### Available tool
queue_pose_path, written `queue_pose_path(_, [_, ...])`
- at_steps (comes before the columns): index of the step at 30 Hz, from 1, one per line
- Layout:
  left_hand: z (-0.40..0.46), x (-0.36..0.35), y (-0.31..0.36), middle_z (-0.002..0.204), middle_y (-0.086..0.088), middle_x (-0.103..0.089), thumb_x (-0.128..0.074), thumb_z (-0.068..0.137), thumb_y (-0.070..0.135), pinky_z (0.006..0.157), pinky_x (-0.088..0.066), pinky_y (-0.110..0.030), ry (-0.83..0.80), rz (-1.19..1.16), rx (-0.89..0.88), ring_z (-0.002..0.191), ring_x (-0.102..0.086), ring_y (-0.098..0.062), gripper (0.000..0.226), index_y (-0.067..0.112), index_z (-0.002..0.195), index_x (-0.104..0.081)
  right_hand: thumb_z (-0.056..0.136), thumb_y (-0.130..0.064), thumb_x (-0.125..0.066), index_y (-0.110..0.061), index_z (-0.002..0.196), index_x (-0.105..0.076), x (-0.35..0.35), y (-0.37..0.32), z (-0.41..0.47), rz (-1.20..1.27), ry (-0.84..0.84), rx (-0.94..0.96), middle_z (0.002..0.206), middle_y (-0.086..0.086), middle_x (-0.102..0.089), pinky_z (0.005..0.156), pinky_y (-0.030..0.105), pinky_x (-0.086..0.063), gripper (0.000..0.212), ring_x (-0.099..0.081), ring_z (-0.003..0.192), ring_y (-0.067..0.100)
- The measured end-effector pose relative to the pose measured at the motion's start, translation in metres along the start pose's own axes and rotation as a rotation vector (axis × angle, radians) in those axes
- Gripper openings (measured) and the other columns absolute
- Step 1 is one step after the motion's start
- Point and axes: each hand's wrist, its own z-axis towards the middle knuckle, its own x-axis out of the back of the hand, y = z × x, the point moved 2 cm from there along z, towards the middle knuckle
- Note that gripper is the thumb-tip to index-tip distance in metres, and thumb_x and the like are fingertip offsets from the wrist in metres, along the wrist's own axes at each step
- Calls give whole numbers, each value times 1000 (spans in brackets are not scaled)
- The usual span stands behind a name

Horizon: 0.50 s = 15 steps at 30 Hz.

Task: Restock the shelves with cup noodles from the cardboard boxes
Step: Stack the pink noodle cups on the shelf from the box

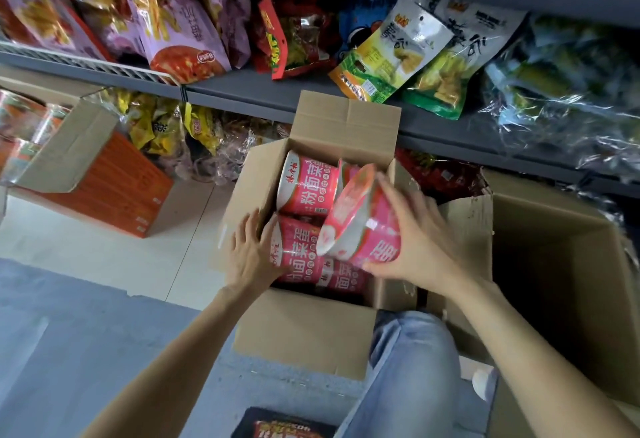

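Over on the far left, an orange box [104,192] was parked on the pale floor [86,250], with a cardboard flap [65,157] propped over it and wrapped cups just visible behind. Above that, purple snack bags [173,18] were crammed onto the grey shelf [263,89], and yellow packets [166,129] were stuffed in the shelf below.

In the middle, an open cardboard box [304,330] was set on the floor right up against the shelving, flaps folded out. Pink cup noodles [308,183] were packed inside on their sides, several of them. The left hand [251,252] was laid on the box's left edge with its fingers straight and released, touching the side of one cup [298,247] without gripping it.

One lifted cup [360,226] was held tilted above the others, lid facing left, grasped by the right hand [419,233] with fingers curled over the top and thumb tucked under.

Green and yellow snack bags [391,53] were slumped on the shelf above the box. Further right, a second, bigger cardboard box [554,264] was stood open, its inside dark. A knee in light jeans [405,361] was wedged between the two boxes.
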Motion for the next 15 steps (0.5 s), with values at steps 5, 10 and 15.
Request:
queue_pose_path(5, [10, -1, 20, 138, -25, -40, -87, 59, 33, 95, -43, -50, -37, -55, 26, 122, -45, -42, 107, 8, 146, -30, 44, -59, -83, -42, 148, -2, 2, 34, -9, 636, 237, -225, 147, -5, -31, 108, 45, -38, 133, -37, 133, 11])
queue_pose_path(10, [0, -6, 42, 148, -20, -26, -70, 79, 40, 105, -30, -38, -124, -109, 272, 129, -36, -32, 105, 3, 149, 1, 45, -55, -85, -36, 150, -5, -26, 38, -15, 781, 337, -298, 146, -8, -34, 106, 38, -42, 133, -40, 130, 4])
queue_pose_path(15, [-3, -22, 74, 155, -18, -11, -71, 63, 66, 112, -21, -45, 22, -79, 421, 142, -16, -33, 127, 7, 150, 1, 44, -55, -85, -38, 149, -6, -41, 40, -18, 839, 382, -348, 147, -8, -32, 109, 38, -40, 133, -38, 132, 6])
